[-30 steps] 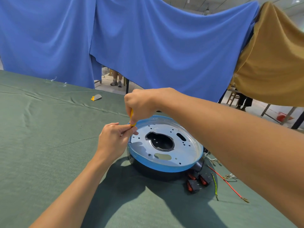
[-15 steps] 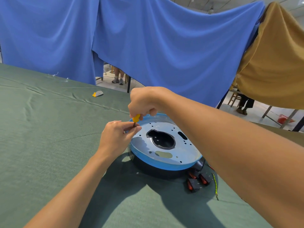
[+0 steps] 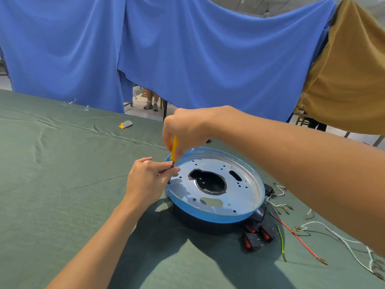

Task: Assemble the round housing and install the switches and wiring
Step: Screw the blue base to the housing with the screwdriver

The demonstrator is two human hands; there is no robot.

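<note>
On the green-clothed tabletop (image 3: 52, 184), in the head view, sits the round housing (image 3: 208, 215): a black base topped by a silvery metal plate with a blue-filmed rim, a large irregular cut-out in the middle and many small holes. The right hand (image 3: 187, 130) reaches over its far-left edge, its grip closed around the yellow handle of a small screwdriver (image 3: 174, 149), which stands nearly upright. The left hand (image 3: 148, 180) is just beside the housing's left rim, fingertips pinching the screwdriver's thin metal shaft, whose tip meets the plate near its edge (whether a screw sits there is too small to tell).

Three black rocker switches (image 3: 258, 234) with red buttons lie against the housing's near-right side. A red wire (image 3: 295, 236), a green-yellow wire (image 3: 281, 240) and white wires (image 3: 341, 238) lie loose to the right. A small yellow-and-grey scrap (image 3: 125, 124) lies well apart, further back. Behind hang a blue curtain (image 3: 187, 59) and an ochre cloth (image 3: 350, 69).
</note>
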